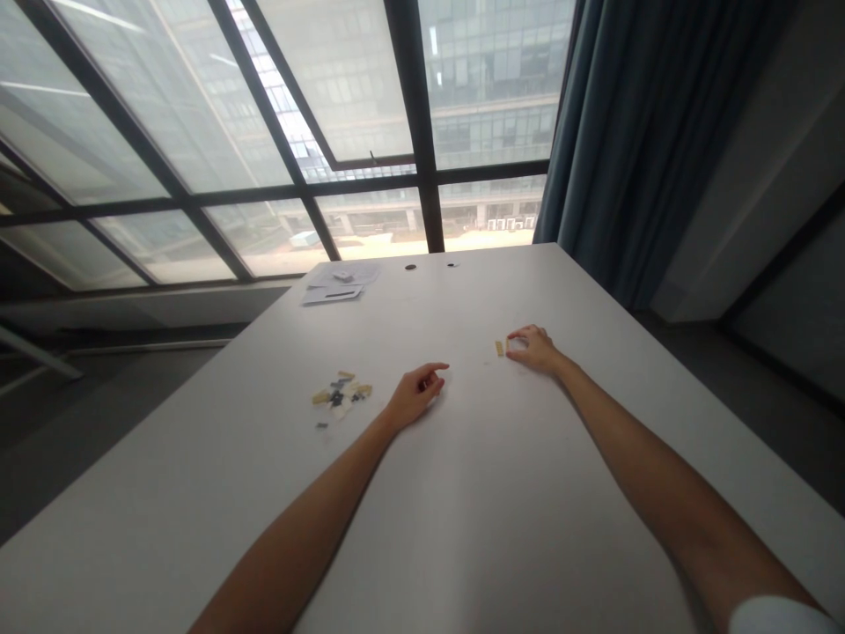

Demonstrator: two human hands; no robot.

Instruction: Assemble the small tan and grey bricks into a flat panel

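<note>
While the right hand, right of centre, curls loosely over a small pale piece, a tan brick touches its fingertips; the empty left hand points. The loose heap at centre left suggests assembly has barely begun.
</note>
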